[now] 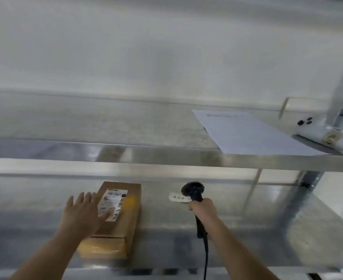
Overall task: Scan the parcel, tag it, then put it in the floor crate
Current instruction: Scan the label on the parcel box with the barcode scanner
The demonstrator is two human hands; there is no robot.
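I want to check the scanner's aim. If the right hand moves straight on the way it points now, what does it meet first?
Probably the small white tag lying just beyond the right hand and the scanner; depth is unclear.

Nothing was cleanly legible. The shipping label on the parcel, lower centre of the frame, showed barcodes and print lines, too blurred to read. A small white tag on the lower shelf, right of the parcel, carried a few dark characters, not decipherable. The paper sheet on the upper shelf, right side, had a grey header line, unreadable.
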